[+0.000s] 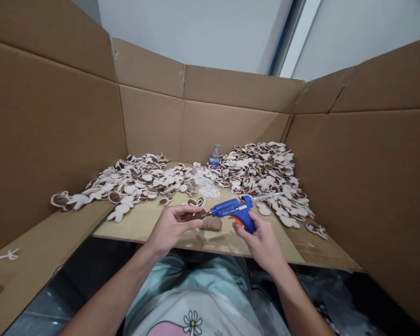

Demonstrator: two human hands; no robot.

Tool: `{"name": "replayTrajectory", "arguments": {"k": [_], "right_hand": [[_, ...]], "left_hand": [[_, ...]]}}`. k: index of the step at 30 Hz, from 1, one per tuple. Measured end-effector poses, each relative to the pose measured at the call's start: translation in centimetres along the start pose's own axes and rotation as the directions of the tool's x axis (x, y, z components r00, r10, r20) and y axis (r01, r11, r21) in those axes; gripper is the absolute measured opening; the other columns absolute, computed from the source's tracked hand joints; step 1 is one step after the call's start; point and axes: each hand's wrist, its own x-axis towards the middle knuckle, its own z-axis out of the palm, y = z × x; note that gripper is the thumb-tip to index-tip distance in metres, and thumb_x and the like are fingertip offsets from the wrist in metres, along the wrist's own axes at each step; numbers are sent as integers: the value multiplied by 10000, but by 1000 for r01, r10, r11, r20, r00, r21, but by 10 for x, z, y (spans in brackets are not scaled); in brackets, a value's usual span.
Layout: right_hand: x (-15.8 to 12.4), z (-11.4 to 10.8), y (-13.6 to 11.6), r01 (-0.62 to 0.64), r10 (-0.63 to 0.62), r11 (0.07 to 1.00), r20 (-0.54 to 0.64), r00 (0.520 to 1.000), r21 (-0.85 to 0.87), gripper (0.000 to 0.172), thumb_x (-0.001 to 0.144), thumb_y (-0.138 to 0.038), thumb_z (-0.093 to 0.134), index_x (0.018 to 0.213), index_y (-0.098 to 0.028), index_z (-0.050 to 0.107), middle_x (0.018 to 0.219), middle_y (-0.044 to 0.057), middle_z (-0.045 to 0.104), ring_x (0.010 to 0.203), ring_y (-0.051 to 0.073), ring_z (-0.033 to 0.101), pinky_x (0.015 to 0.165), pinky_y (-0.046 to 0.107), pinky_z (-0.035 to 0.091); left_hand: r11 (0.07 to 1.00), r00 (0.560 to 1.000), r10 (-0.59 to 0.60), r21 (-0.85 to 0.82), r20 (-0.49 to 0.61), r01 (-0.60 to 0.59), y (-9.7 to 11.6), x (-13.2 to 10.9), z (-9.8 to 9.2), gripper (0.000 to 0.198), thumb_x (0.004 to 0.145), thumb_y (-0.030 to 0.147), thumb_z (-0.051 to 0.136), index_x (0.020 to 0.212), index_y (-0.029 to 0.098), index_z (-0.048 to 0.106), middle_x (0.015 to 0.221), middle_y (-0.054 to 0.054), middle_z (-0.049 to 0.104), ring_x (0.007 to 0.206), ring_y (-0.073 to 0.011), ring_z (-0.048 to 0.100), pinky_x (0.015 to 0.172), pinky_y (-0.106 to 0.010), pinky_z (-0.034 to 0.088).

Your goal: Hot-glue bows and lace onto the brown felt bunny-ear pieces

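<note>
My right hand [261, 238] is wrapped round the handle of a blue glue gun [233, 208] with an orange trigger. A clear glue stick [269, 196] sticks out of its back end. The gun's metal nozzle points left and meets a small brown bunny-shaped felt piece [195, 215], pinched between the thumb and fingers of my left hand [171, 226]. Part of that piece is hidden by the fingers. Below the nozzle, a brown block-like pad [212, 224] lies on the board. Just behind my left hand rests a brown piece with a white cord loop [196, 202].
Heaps of white and brown bunny-shaped pieces lie at left [143, 179] and right [262, 165]. Between them are white cord bows [207, 185] and a water bottle [214, 157]. Tall cardboard walls [231, 98] enclose the board [136, 228] on three sides.
</note>
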Motion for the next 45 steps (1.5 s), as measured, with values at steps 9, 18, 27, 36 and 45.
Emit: {"name": "replayTrajectory", "arguments": {"k": [9, 18, 27, 36, 45], "right_hand": [[0, 0, 1, 36, -38, 998, -39, 999, -46, 241, 820, -394, 559, 682, -219, 466, 510, -80, 349, 462, 105, 308, 461, 244, 222], [1, -2, -1, 44, -47, 998, -62, 997, -49, 236, 806, -399, 547, 669, -222, 470, 496, -84, 332, 435, 104, 302, 433, 241, 216], [-1, -4, -3, 49, -61, 991, -95, 994, -121, 221, 809, -398, 534, 687, -218, 495, 435, -96, 342, 375, 100, 307, 426, 246, 210], [22, -18, 19, -144, 129, 920, -66, 989, -364, 121, 782, -321, 564, 767, -201, 574, 697, 55, 654, 669, 213, 582, 602, 276, 380], [35, -1, 53, -291, 358, 874, 110, 927, -390, 323, 752, -181, 625, 471, -204, 469, 501, 8, 591, 474, 136, 502, 457, 230, 307]], "left_hand": [[1000, 1000, -5, 1, 6, 5, 0, 0, -1, 312, 637, 215, 852, 940, 194, 779, 1013, -72, 789, 947, -220, 720, 870, -343, 555], [1000, 1000, 10, 2, 9, -10, -3, 1, -2, 312, 644, 230, 854, 945, 203, 777, 1011, -65, 788, 939, -211, 717, 864, -338, 553], [1000, 1000, 2, -11, 0, -2, -5, 3, -4, 318, 633, 229, 863, 939, 202, 780, 1029, -65, 785, 953, -216, 712, 884, -338, 545], [998, 998, 7, 66, -62, -3, 1, 6, -13, 322, 631, 237, 854, 944, 212, 783, 987, -51, 792, 941, -213, 709, 865, -316, 537], [992, 988, 17, 130, -152, 3, -5, 22, -35, 365, 632, 254, 830, 990, 213, 774, 1027, -63, 783, 958, -240, 703, 870, -365, 535]]}}
